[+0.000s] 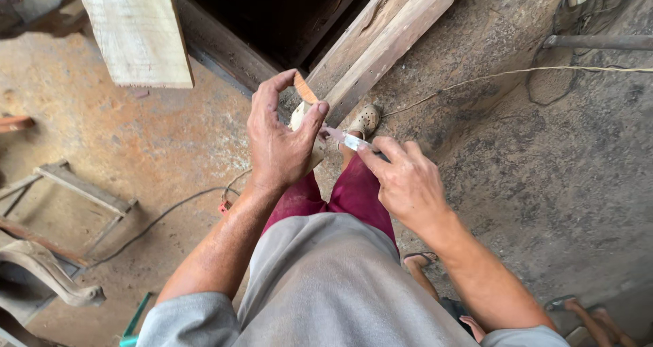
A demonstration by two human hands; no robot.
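Head view: left hand (279, 143) pinches a small curved wood piece (306, 88) between thumb and forefinger. Right hand (407, 184) fingers close on a clear tube (354, 141), its tip touching the piece's lower edge. Both are held above open dirt floor (544, 170), planks (381, 41) just beyond.

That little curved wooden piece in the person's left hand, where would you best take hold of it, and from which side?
Probably by its two narrow edges, pinched from the side, as the left hand does now: thumb and forefinger span the small curved wooden piece across its arc. That leaves the near end open toward the right hand, which holds a small clear tube to it. Its thin, bowed shape offers little flat face to grip.
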